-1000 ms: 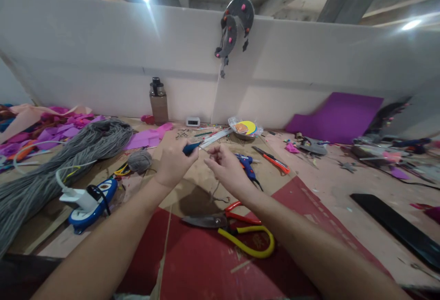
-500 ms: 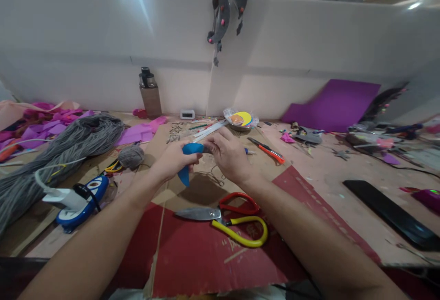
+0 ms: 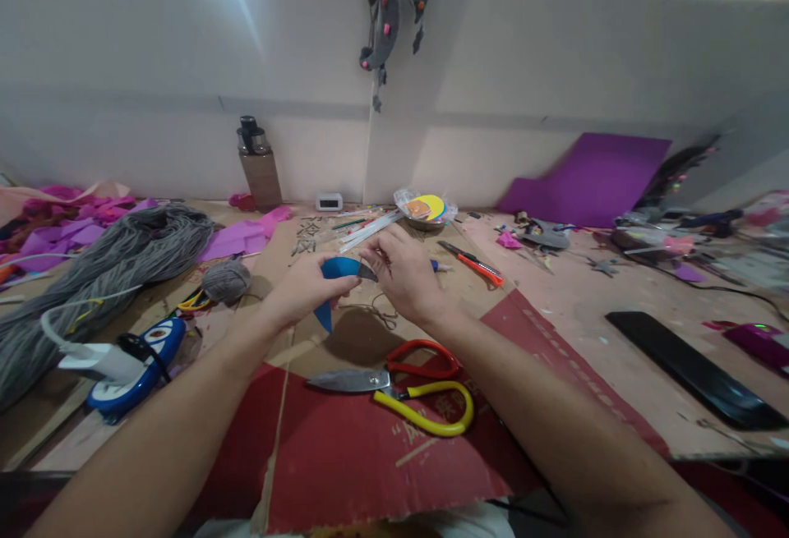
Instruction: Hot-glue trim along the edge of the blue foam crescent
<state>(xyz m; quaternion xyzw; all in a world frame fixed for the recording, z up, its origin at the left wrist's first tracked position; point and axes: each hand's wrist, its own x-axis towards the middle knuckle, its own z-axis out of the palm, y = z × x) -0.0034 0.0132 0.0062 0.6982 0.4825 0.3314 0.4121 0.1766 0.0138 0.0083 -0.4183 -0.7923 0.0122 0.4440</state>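
My left hand [image 3: 302, 287] is closed on a blue crescent-shaped piece [image 3: 340, 268], thumb in front, with one pointed end hanging below. The crescent's right end looks grey, as if covered in yarn. At that grey end [image 3: 367, 273] my right hand [image 3: 403, 267] has its fingers pinched together; a thin strand seems to be between them, too fine to make out fully. Below the hands, loose thin yarn [image 3: 379, 314] lies on the cardboard [image 3: 345, 341]. Nearer to me rest scissors [image 3: 394, 386] with one red and one yellow handle, blades pointing left.
A grey yarn hank [image 3: 123, 267], a small yarn ball [image 3: 226, 282] and a blue power strip [image 3: 139, 370] lie left. A utility knife [image 3: 474, 264], a black case [image 3: 690, 370] and purple sheet [image 3: 592, 181] are right. Behind stand a bottle [image 3: 259, 168] and a bowl [image 3: 425, 222].
The whole view has shifted slightly, so things sit a little further left and up. My right fingers have moved slightly at the crescent's grey end, showing more of it. The left grip is unchanged.
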